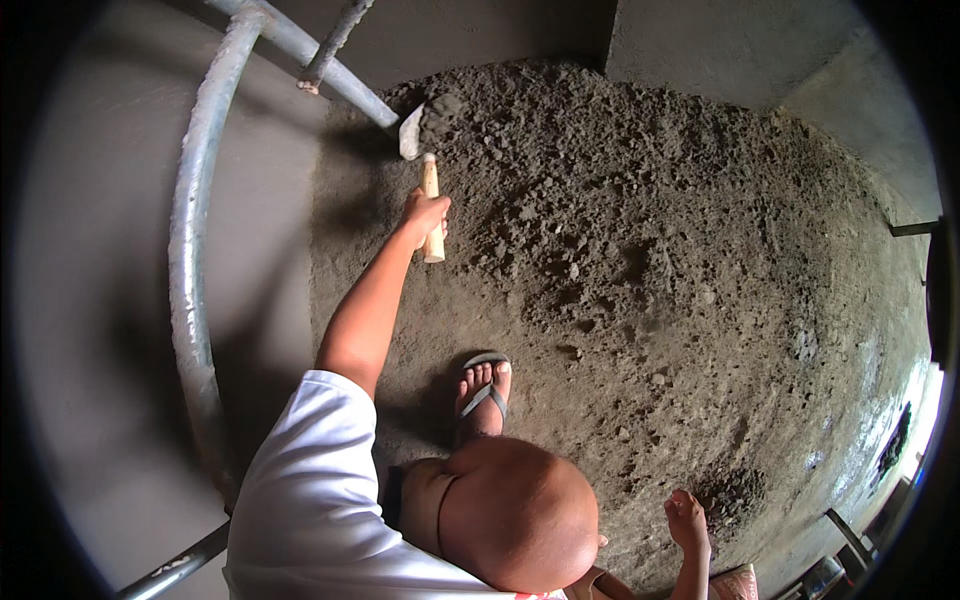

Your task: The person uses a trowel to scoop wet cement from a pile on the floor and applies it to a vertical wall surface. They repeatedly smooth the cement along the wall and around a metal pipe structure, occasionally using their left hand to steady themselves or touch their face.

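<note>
Left hand [426, 214]: fingers closed around the wooden handle of a trowel [430, 177], upper left of centre. Its pale blade stands at the edge of rough grey mortar [620, 215], near the lower end of a metal pipe [352, 86]. Right hand [687, 518], lower right: fingers curled; whether they hold anything cannot be told. Judgement: working the mortar here calls for a firm wrist, a low blade angle, short strokes and clearance from the pipe.

Smooth wooden trowel handle [433, 247] in the grip; metal-looking blade [409, 136] beyond; rough, matt crumbly mix [640, 230] rightward; shiny, crusted metal pipe [188, 250] leftward.
</note>
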A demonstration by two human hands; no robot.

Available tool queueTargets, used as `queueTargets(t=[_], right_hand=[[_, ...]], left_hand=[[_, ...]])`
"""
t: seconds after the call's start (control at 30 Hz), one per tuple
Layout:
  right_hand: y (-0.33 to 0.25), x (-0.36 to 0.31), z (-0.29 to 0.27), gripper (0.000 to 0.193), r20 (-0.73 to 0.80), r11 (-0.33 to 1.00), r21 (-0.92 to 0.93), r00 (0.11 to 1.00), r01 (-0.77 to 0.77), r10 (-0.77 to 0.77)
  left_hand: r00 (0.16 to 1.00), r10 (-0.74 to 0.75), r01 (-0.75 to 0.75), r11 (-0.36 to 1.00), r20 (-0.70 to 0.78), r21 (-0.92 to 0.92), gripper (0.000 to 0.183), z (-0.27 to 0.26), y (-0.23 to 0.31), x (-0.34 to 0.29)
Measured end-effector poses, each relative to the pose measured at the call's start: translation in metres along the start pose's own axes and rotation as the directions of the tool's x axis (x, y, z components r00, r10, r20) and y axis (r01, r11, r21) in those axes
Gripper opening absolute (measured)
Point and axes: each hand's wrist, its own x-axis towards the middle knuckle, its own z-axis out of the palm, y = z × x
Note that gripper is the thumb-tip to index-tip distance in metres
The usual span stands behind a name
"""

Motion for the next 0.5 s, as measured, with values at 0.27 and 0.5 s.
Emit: queueTargets(t=[0.27, 0.5], right_hand=[[0.013, 0.020, 0.001, 0.036, 0.009, 0.999, 0.018, 0.999, 0.045, -0.045], [0.007, 0.012, -0.022, 0.027, -0.151, 0.992, -0.052, 0.982, 0.111, -0.117]], left_hand=[[0.940, -0.060, -0.069, 0.930, 0.336, 0.361, 0.048, 0.043, 0.014, -0.098], [0.988, 0.154, -0.151, 0.977, 0.008, -0.151, 0.041, 0.082, 0.069, -0.052]])
